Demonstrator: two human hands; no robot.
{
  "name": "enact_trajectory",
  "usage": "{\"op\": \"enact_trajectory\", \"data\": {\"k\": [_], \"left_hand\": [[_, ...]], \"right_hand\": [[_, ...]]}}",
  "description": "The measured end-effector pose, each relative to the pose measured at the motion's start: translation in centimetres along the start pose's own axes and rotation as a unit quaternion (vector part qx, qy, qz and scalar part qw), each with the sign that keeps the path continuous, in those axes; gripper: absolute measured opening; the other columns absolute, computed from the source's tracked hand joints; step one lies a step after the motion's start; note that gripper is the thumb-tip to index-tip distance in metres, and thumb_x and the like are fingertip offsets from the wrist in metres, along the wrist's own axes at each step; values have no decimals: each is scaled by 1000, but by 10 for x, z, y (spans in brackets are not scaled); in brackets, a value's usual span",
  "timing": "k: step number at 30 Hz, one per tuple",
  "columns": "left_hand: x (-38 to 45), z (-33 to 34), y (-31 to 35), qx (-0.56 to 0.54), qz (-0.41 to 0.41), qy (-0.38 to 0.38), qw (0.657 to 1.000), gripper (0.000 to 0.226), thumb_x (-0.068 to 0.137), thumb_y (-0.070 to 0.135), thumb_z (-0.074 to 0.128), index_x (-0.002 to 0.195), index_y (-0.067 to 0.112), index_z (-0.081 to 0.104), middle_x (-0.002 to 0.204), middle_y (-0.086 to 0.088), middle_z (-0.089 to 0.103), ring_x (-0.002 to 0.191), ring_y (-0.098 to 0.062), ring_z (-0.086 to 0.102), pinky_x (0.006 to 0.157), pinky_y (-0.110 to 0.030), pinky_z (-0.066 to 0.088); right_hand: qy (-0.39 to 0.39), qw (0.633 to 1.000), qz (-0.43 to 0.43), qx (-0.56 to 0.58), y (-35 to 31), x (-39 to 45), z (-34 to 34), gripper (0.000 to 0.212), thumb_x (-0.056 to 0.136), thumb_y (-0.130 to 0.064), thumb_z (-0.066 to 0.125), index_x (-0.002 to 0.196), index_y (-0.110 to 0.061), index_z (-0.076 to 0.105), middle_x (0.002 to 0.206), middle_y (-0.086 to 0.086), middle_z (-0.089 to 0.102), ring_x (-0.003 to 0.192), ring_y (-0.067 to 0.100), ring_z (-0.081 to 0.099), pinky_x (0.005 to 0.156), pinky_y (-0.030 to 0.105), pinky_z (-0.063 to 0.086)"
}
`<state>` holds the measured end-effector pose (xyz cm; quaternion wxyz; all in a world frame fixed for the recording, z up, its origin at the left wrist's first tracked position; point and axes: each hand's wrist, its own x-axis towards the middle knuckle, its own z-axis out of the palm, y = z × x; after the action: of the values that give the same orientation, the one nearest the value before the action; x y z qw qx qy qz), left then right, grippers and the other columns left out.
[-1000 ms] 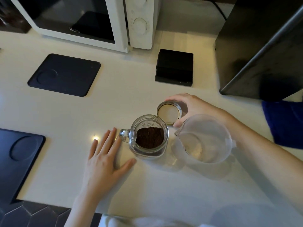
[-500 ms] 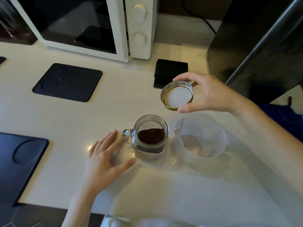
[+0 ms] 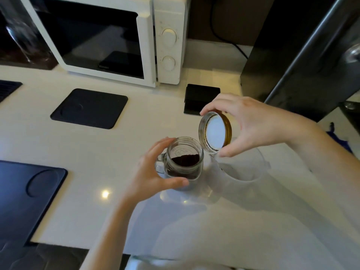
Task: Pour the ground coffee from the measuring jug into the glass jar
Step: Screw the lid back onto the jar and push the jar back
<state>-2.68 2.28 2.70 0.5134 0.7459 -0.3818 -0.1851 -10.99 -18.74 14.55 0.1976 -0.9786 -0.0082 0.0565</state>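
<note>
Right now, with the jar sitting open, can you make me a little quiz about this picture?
1. True or false: the lid is screwed onto the glass jar.
2. Which hand holds the lid? A) left hand B) right hand
3. Fill in: the measuring jug stands to the ___ of the jar.

Key: 1 false; 2 B; 3 right.
</note>
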Motion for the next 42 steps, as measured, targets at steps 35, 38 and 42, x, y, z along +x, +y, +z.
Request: {"op": "enact_trajectory", "data": {"k": [35,38,42], "left_hand": [[1,11,-16,-89,0,20,996,67,47,41,82,107,38,53,102,6,66,94,-10,64,83,-27,50],[1,11,-14,-87,-1,20,996,67,47,43,81,108,39,52,104,3,65,97,-13,63,84,-28,50],[0,11,-12,-84,-3,18,996,68,47,44,79,109,40,50,109,-2,65,102,-17,62,89,-36,50]], "right_hand": [[-10,1000,15,16,-41,16,43,69,56,-52,78,115,-34,49,106,-4,42,98,11,44,78,27,47],[3,999,34,-9,-47,18,46,69,52,-59,75,110,-31,49,101,-4,42,92,13,46,75,35,49],[37,992,52,-110,-51,16,51,78,51,-76,62,107,-23,49,99,-1,48,87,19,48,73,33,40]]}}
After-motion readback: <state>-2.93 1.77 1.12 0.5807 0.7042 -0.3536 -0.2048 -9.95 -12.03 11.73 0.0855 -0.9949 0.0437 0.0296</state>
